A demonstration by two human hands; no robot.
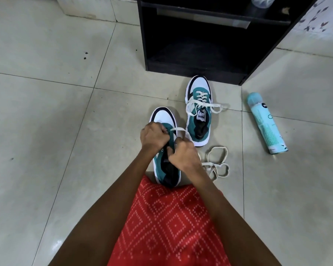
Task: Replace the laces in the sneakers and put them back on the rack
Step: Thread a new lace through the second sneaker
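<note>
Red patterned cloth (167, 223) lies over the person's lap, with both arms reaching forward from it. Tiled floor (46, 112) carries everything. Black rack (196, 45) stands ahead, its low shelf dark and open; neither shoe is on it. Far sneaker (199, 120) sits just before the rack, toe toward it, laced and loosely tied, the ends spilling to either side. Near sneaker (162, 116) lies against the lap, toe pointing away, only partly laced by the look of it. Pale spray can (265, 123) lies on its side, well apart to the right; not wanted for this step. Loose lace (217, 164) is coiled on the floor beside the near sneaker's heel; cannot tell whether it is the working lace's tail or a spare.

Left hand (154, 136): fingers curled at the forward eyelets, pinching the lace (179, 129). Right hand (183, 153): fingers curled, pinching the same strand further back, with a short loop standing between the two.

Judgement: threading is about midway. Best to hold the flat lace untwisted, draw each crossing snug before the next eyelet, even up both ends, and mind the floor coil does not snag under the heel.
</note>
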